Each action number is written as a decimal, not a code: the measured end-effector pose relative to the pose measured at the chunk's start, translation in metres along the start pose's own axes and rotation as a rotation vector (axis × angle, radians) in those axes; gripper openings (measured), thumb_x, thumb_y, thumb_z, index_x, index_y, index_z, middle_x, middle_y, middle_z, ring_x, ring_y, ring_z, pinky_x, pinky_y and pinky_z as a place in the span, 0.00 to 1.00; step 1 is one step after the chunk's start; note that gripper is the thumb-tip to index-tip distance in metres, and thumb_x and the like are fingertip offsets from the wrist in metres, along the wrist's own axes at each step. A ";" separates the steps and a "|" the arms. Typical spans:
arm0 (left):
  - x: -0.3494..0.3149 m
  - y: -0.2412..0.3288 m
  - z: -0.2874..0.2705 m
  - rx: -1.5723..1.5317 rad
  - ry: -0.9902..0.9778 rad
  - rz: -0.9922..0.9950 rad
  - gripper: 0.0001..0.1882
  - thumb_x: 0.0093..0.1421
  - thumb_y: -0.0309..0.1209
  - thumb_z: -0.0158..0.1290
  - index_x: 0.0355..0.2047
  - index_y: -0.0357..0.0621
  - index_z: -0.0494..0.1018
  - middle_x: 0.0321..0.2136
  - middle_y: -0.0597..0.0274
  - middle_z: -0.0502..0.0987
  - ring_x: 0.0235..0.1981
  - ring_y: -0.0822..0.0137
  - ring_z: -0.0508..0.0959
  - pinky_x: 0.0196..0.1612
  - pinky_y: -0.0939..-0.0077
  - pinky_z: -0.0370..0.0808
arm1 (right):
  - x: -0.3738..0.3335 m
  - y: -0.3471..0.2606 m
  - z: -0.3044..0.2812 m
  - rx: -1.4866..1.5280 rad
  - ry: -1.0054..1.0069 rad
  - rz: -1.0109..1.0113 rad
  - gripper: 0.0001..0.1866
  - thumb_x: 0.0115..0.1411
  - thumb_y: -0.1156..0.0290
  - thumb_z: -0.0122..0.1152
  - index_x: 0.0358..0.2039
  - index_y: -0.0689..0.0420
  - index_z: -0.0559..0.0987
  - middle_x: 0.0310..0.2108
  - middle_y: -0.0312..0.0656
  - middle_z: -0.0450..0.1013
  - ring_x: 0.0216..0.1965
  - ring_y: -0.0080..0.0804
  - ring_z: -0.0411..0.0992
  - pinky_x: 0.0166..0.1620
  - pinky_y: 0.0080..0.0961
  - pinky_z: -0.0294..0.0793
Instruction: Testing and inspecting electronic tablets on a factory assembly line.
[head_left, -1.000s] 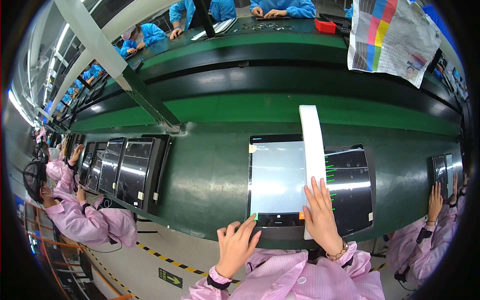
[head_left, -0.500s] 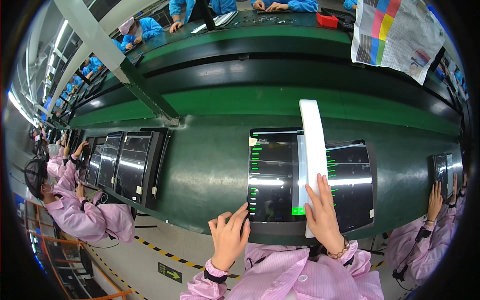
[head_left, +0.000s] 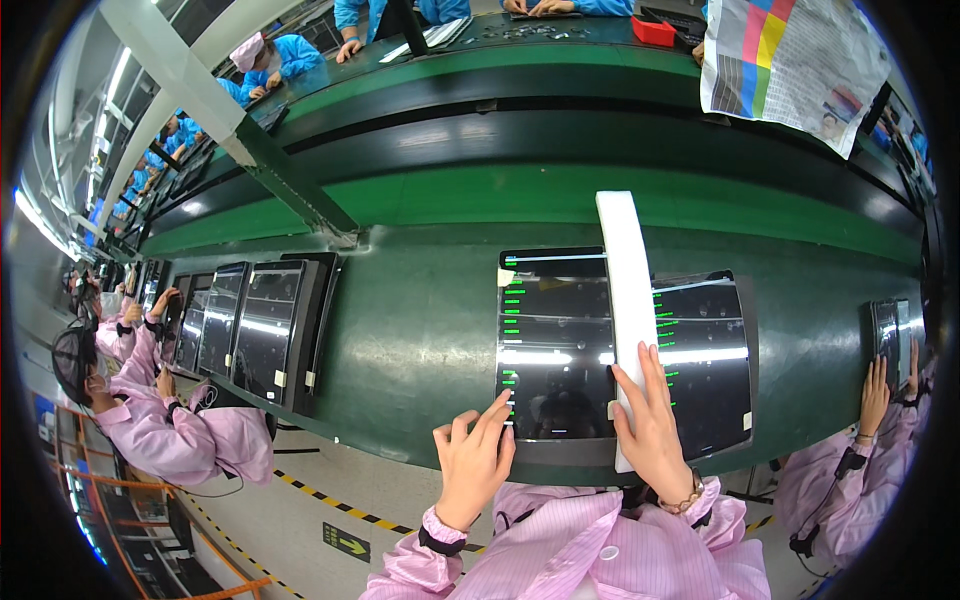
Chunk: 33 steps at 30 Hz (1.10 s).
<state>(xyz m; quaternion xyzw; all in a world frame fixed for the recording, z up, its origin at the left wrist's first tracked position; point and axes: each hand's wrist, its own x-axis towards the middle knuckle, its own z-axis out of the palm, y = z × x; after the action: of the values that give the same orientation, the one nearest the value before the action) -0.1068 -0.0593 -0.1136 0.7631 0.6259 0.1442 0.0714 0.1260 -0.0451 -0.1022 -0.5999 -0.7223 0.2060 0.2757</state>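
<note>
Across the green table: 2 dark-screened tablets side by side in front of the person. Near tablet lies between the hands; second tablet sits just to its right. White strip lies lengthwise over the seam between them.

Change noted: 1.0 s ago the near tablet showed a bright pale panel; 0.5 s ago, a list with a pale band and green blocks at right. Now band and blocks are gone, only the dark green-lettered list shows. Judged: that view has closed, list usable again.

Right hand: fingers extended, laid on the strip's lower part, not clenched. Left hand has shifted up; its fingers, loosely bent and grasping nothing, reach the list's lower entries. Contact with glass: cannot tell.
</note>
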 end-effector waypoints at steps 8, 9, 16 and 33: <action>-0.007 -0.001 -0.016 -0.103 0.094 -0.040 0.17 0.54 0.28 0.51 0.46 0.45 0.70 0.52 0.70 0.73 0.42 0.62 0.67 0.50 0.68 0.56 | 0.002 -0.008 -0.002 0.124 0.048 0.049 0.24 0.53 0.81 0.55 0.53 0.60 0.69 0.64 0.57 0.48 0.66 0.56 0.46 0.64 0.45 0.50; -0.009 0.000 -0.017 -0.245 0.119 -0.033 0.16 0.55 0.30 0.50 0.46 0.43 0.70 0.51 0.67 0.73 0.42 0.62 0.67 0.50 0.68 0.57 | 0.002 -0.013 0.000 0.134 0.062 0.039 0.25 0.52 0.80 0.56 0.53 0.59 0.69 0.63 0.57 0.49 0.65 0.56 0.47 0.64 0.45 0.51; -0.022 0.025 -0.015 -1.414 -0.060 -0.264 0.33 0.63 0.42 0.48 0.60 0.38 0.49 0.55 0.47 0.65 0.49 0.61 0.71 0.52 0.69 0.67 | -0.006 -0.058 0.024 0.429 -0.132 -0.332 0.31 0.55 0.74 0.59 0.58 0.66 0.61 0.64 0.59 0.46 0.66 0.56 0.45 0.64 0.45 0.52; -0.009 -0.046 -0.009 -0.328 0.048 -0.205 0.30 0.59 0.32 0.52 0.59 0.37 0.56 0.58 0.50 0.60 0.60 0.54 0.59 0.61 0.61 0.56 | -0.093 0.083 -0.107 -0.140 0.080 0.287 0.49 0.44 0.57 0.70 0.62 0.62 0.55 0.65 0.54 0.47 0.66 0.53 0.45 0.64 0.47 0.48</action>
<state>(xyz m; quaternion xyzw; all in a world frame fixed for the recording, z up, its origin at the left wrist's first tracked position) -0.1540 -0.0594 -0.1197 0.6697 0.6701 0.2545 0.1942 0.2691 -0.1239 -0.0869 -0.7224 -0.6302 0.1684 0.2294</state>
